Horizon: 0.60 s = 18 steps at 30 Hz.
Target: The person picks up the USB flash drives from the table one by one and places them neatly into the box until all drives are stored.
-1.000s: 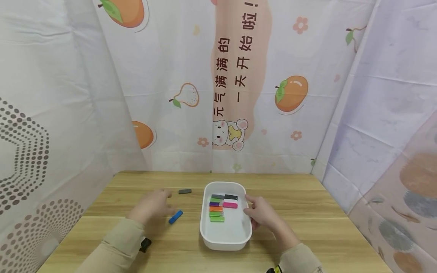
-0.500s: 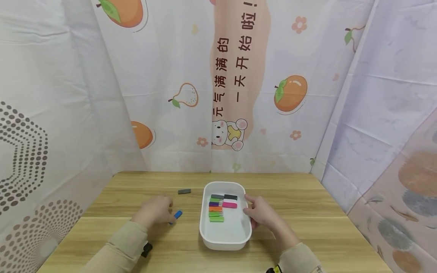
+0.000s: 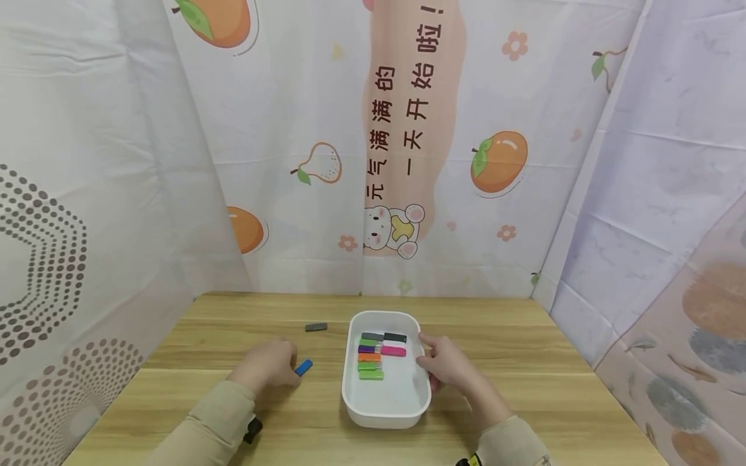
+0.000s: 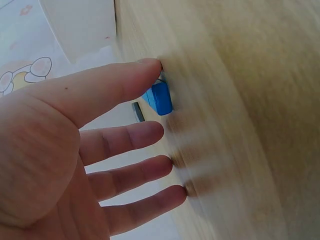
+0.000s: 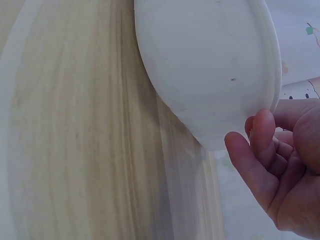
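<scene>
A small blue stick that looks like a USB flash drive (image 3: 304, 367) lies on the table, its near end covered by my left hand (image 3: 269, 366). In the left wrist view, the thumb lies against the blue stick, while three other fingers extend almost straight with their tips at the tabletop; the index finger is hidden. My right hand (image 3: 447, 364) grips the right rim of a white plastic box (image 3: 386, 419), with its fingers bent at the outer wall in the right wrist view. Inside the box lie several coloured sticks (image 3: 370, 357) in two columns.
A dark grey stick (image 3: 316, 327) lies on the wooden table (image 3: 489, 323), beyond the blue one and left of the box. Printed curtains (image 3: 291, 226) close off the back and both sides.
My left hand has moved slightly right and closer to me, onto the near end of the blue stick. My right hand and the box have stayed put.
</scene>
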Each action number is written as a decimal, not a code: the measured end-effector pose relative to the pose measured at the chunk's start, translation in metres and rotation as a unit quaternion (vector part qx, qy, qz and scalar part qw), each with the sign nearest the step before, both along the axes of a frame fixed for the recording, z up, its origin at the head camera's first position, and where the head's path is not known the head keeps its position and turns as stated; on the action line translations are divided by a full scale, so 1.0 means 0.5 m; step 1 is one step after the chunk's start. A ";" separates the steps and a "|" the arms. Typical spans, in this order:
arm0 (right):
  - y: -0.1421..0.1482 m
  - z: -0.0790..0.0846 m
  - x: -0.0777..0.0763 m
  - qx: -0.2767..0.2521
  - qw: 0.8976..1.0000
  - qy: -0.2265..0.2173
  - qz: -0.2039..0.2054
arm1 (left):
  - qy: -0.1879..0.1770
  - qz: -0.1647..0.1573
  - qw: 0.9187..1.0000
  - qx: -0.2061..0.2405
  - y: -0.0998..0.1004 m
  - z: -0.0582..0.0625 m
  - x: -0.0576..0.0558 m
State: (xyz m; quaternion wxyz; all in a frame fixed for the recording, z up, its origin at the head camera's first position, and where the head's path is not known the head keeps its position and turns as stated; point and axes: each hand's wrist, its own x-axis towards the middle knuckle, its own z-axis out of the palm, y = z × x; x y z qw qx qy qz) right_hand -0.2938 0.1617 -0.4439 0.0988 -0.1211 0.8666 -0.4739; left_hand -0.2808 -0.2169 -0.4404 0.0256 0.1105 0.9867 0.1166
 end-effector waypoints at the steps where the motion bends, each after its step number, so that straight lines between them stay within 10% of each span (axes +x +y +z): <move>1: 0.000 0.000 0.000 -0.001 1.000 0.002 0.001 | 0.000 0.000 1.000 0.000 0.000 -0.001 0.000; 18: 0.001 -0.004 -0.005 0.000 1.000 0.002 0.004 | -0.009 0.006 1.000 0.016 -0.010 -0.014 -0.007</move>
